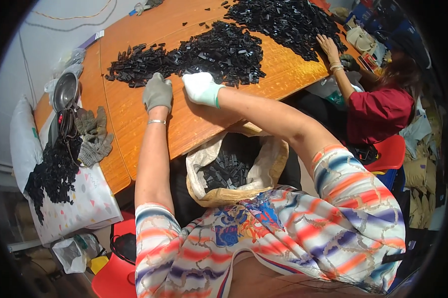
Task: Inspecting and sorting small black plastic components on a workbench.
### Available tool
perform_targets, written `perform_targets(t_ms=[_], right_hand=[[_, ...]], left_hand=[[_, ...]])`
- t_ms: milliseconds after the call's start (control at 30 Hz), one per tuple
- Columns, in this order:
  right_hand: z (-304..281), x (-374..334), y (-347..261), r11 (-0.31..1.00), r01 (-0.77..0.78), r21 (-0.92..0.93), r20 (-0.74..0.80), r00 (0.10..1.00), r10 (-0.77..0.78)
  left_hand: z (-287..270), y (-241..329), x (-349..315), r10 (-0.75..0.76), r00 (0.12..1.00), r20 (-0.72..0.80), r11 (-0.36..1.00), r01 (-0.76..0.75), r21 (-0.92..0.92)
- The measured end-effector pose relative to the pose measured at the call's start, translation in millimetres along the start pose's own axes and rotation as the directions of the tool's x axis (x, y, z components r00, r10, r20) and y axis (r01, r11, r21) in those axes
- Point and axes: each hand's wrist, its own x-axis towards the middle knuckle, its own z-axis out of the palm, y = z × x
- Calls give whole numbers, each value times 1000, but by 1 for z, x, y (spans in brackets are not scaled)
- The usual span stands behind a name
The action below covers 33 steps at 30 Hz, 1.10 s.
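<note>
A long heap of small black plastic pieces (219,52) lies on the orange wooden table (199,121). My left hand (158,93), in a grey glove, is at the near edge of this heap with its fingers curled. Just to its right, my right hand (202,89) in a white glove is closed beside the same edge. What either hand holds, if anything, is hidden by the gloves. Between my body and the table, an open pale sack (196,174) contains more black pieces (226,170).
Another black heap (288,25) lies at the far right, where a person in a red top (378,116) reaches in. At the left are a metal bowl (66,92), worn work gloves (95,136) and black pieces (55,171) on a patterned sheet (92,198). Red chairs (107,275) stand below.
</note>
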Motion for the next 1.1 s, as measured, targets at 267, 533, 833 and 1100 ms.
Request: perform_targets(t_ms=[267,533,833,1100], right_hand=[[-16,-45,12,978,86,193,2,996,-88],[-23,-63,17,816,-98,570,130,991,28],[-26,-60,-1,735,-114,669,-8,987,161],[-35,-53,-21,526,-20,850,-111,970,217]], left_hand=[[-9,-23,-31,-10,991,131,999,15,-36],[-1,-15,-44,1,1000,16,1000,0,-22],[25,-18,-61,157,957,-244,952,-213,-222],[12,-17,-98,146,938,314,-311,345,-886]])
